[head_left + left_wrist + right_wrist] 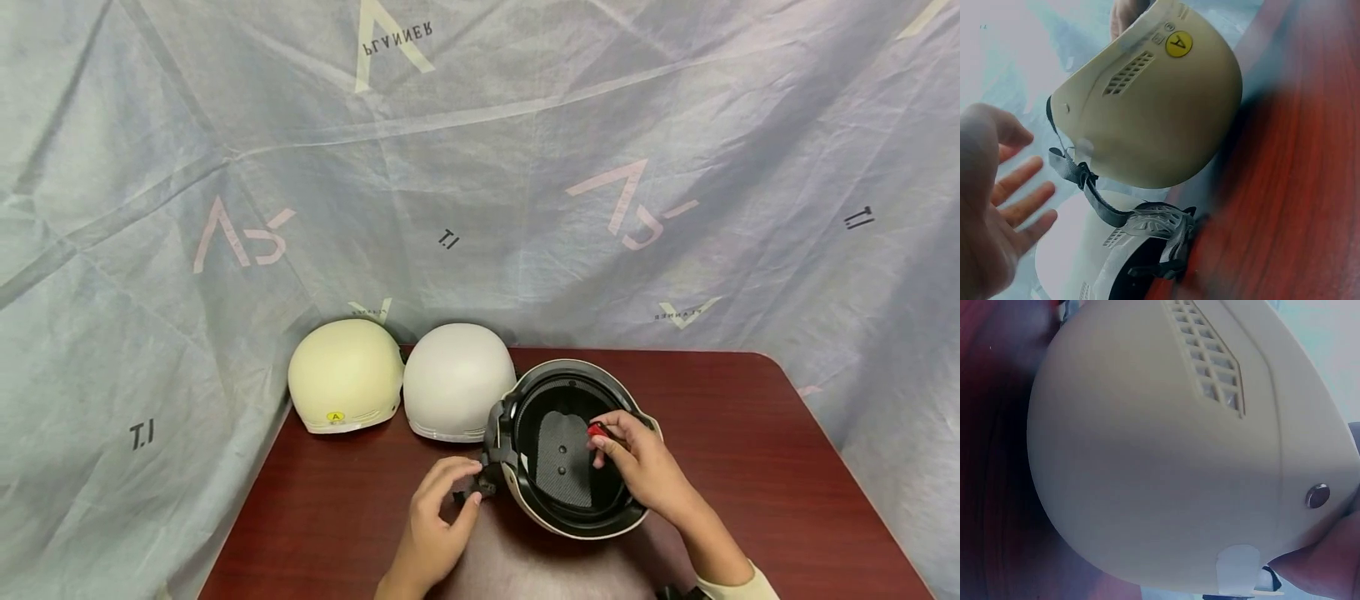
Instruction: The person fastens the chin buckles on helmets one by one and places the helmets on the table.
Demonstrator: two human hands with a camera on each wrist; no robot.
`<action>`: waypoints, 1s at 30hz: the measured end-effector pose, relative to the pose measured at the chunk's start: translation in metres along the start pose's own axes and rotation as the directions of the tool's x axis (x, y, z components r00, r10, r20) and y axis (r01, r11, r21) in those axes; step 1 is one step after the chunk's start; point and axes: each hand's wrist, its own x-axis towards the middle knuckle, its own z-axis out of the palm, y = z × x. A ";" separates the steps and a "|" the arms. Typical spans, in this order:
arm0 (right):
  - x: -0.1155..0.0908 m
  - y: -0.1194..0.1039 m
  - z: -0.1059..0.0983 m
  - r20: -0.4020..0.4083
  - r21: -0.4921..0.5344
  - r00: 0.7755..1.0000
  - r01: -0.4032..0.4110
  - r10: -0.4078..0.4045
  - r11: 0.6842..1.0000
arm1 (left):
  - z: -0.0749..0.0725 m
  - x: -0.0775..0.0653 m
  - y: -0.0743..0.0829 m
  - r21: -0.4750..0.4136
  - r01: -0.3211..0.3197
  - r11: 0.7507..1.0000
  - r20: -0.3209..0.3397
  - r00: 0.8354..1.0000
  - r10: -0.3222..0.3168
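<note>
A beige helmet (pixel 577 534) lies upside down on the table, its black lining (pixel 562 487) facing up. Over the lining, my right hand (pixel 645 462) pinches a red buckle piece (pixel 597 429) between thumb and fingers. Part of that hand shows at the helmet's edge in the right wrist view. At the helmet's left side hangs a dark strap (pixel 1104 209) with a slotted piece (pixel 1159 222) on it. My left hand (pixel 438 525) is beside this strap, its fingers spread and apart from it in the left wrist view.
A cream helmet (pixel 345 375) and a white helmet (pixel 459 383) stand dome up at the back left of the dark red table (pixel 750 450). A grey printed cloth (pixel 517 183) hangs behind the table and along its sides.
</note>
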 end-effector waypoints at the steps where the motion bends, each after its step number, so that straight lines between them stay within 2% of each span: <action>1: 0.000 0.000 0.000 0.004 0.002 1.000 0.006 -0.006 1.000 | -0.001 0.000 0.000 0.001 0.049 0.999 0.011 0.999 -0.049; 4: 0.002 -0.001 -0.002 0.017 0.012 1.000 0.018 -0.018 1.000 | -0.002 0.001 0.000 0.013 0.185 0.983 0.056 0.981 -0.185; 7: 0.003 -0.001 -0.002 0.026 0.019 0.999 0.028 -0.028 0.999 | -0.001 0.002 -0.001 0.061 0.305 0.950 0.101 0.945 -0.310; 10: 0.004 -0.001 -0.003 0.028 0.019 0.999 0.042 -0.043 0.999 | -0.001 0.003 -0.002 0.149 0.381 0.912 0.105 0.911 -0.398; 12: 0.004 -0.001 -0.003 0.025 0.011 0.998 0.051 -0.052 0.999 | -0.002 0.003 -0.003 0.233 0.394 0.889 0.088 0.902 -0.423; 16: 0.002 0.000 -0.004 0.015 -0.009 0.998 0.061 -0.061 0.998 | -0.005 0.004 -0.009 0.425 0.393 0.815 0.058 0.887 -0.458; 20: 0.000 0.000 -0.004 -0.004 -0.033 0.998 0.059 -0.059 0.998 | -0.008 0.004 -0.014 0.549 0.380 0.745 0.079 0.864 -0.498; 23: 0.000 0.000 -0.004 -0.009 -0.032 0.998 0.056 -0.057 0.998 | -0.010 0.002 -0.017 0.600 0.382 0.703 0.115 0.828 -0.548; 26: 0.001 0.001 -0.003 -0.005 -0.018 0.997 0.081 -0.081 0.997 | -0.011 0.001 -0.021 0.633 0.392 0.668 0.160 0.778 -0.608; 28: 0.002 0.003 -0.002 -0.009 -0.019 0.994 0.108 -0.108 0.994 | -0.011 0.000 -0.023 0.648 0.395 0.651 0.186 0.747 -0.638; 30: 0.003 0.004 -0.002 -0.019 -0.034 0.989 0.144 -0.145 0.989 | -0.010 0.000 -0.026 0.659 0.390 0.643 0.206 0.729 -0.653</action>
